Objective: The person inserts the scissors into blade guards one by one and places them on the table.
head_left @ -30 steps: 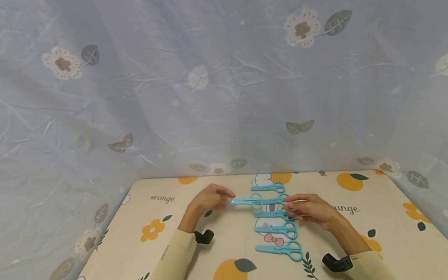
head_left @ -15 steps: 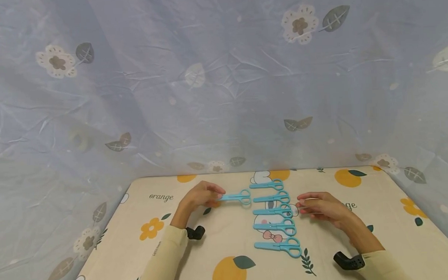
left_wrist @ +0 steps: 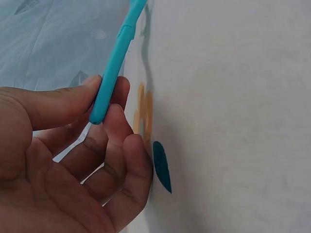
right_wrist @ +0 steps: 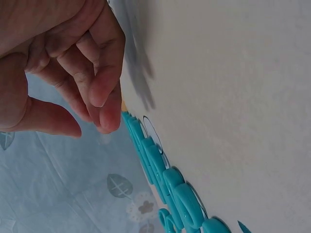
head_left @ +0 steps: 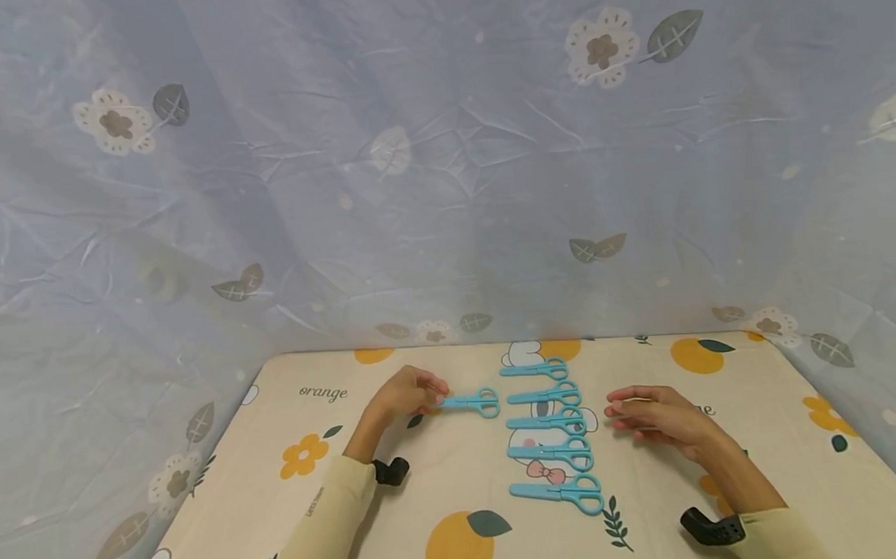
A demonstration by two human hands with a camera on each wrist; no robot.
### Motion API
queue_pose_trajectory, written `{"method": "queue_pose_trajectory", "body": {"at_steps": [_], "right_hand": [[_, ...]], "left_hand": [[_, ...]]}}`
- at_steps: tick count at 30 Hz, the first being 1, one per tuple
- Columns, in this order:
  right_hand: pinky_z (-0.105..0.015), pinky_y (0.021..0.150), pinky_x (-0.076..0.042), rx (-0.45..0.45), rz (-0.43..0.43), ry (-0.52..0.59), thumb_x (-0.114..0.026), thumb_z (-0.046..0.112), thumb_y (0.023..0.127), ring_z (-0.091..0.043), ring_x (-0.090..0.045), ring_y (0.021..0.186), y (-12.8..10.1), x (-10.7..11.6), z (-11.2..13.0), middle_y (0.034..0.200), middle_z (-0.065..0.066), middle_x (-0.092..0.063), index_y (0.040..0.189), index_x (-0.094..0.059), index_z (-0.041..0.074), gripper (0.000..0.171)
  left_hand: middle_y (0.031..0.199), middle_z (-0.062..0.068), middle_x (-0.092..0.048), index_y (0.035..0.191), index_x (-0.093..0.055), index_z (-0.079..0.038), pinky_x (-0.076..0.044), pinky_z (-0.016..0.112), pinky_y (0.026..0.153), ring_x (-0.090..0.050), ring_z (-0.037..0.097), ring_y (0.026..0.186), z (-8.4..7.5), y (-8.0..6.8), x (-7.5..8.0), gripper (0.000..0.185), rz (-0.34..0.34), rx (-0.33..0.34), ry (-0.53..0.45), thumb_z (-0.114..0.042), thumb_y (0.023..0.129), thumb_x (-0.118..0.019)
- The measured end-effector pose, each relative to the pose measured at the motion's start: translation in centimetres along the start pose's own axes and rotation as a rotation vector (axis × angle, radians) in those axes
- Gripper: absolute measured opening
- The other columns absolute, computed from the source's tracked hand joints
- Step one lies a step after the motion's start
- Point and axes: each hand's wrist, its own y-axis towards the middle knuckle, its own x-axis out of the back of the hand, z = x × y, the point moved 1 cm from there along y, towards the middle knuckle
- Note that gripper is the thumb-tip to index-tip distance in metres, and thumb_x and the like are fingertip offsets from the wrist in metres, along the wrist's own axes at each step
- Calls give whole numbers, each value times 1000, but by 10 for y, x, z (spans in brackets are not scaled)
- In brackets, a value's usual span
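Note:
My left hand (head_left: 408,394) pinches the blade end of a pair of blue scissors (head_left: 470,403) between thumb and fingers; its handle loops point right. In the left wrist view the scissors (left_wrist: 112,73) appear edge-on, and the left hand (left_wrist: 73,160) has its thumb on one side of them. Several more blue scissors (head_left: 546,424) lie in a column to the right, blades left and loops right. Right of that column my right hand (head_left: 664,420) holds nothing, fingers loosely bent. The right wrist view shows the right hand (right_wrist: 73,73) apart from the row of scissors (right_wrist: 155,160).
A cream cloth with orange and flower prints covers the table (head_left: 456,471). Behind it and at the sides hangs a grey-blue patterned curtain (head_left: 446,229). Black cameras are strapped to the left wrist (head_left: 391,472) and right wrist (head_left: 712,527).
The left hand has drawn its scissors leftward, away from the column they overlapped, then slightly lower. My right hand has pulled back to the right, away from the scissors handles.

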Motion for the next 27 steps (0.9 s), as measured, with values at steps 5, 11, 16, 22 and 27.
{"method": "queue_pose_trajectory", "body": {"at_steps": [5, 11, 16, 22, 27], "right_hand": [[-25, 75, -61, -3, -12, -10, -67, 30, 108, -9, -76, 100, -2, 2, -2, 122, 2, -80, 149, -53, -6, 57], [-26, 76, -61, -3, -16, -23, -67, 31, 108, -9, -77, 100, -5, 6, -1, 122, 1, -80, 150, -52, -6, 58], [-28, 78, -62, 23, -44, -71, -66, 30, 108, -10, -77, 101, -8, 10, -2, 124, -2, -79, 150, -52, -7, 57], [-30, 81, -61, 36, -143, -239, -67, 32, 108, -13, -74, 104, -13, 13, 0, 129, -15, -76, 146, -56, -6, 55], [-31, 77, -62, 86, -215, -407, -67, 28, 108, -24, -74, 105, -19, 17, 2, 126, -24, -74, 141, -59, -8, 50]], "left_hand": [[103, 11, -81, 108, -79, 1, -48, 24, 62, -59, 13, 70, -1, -3, -3, 15, -25, -13, 48, 0, 95, -73], [103, 9, -81, 109, -80, -2, -53, 25, 66, -67, 14, 76, -2, -5, -1, 14, -46, -31, 130, -8, 96, -77], [107, 7, -81, 109, -81, -6, -57, 30, 78, -71, 16, 91, -2, -10, 1, 15, -48, -53, 193, -15, 97, -78], [125, 11, -78, 122, -78, -5, -56, 51, 106, -70, 33, 122, -5, -18, -1, 26, -1, -77, 213, -18, 99, -77], [147, 17, -68, 138, -70, -2, -51, 56, 113, -63, 40, 134, -8, -23, -1, 44, 21, -102, 215, -20, 99, -79]]}}
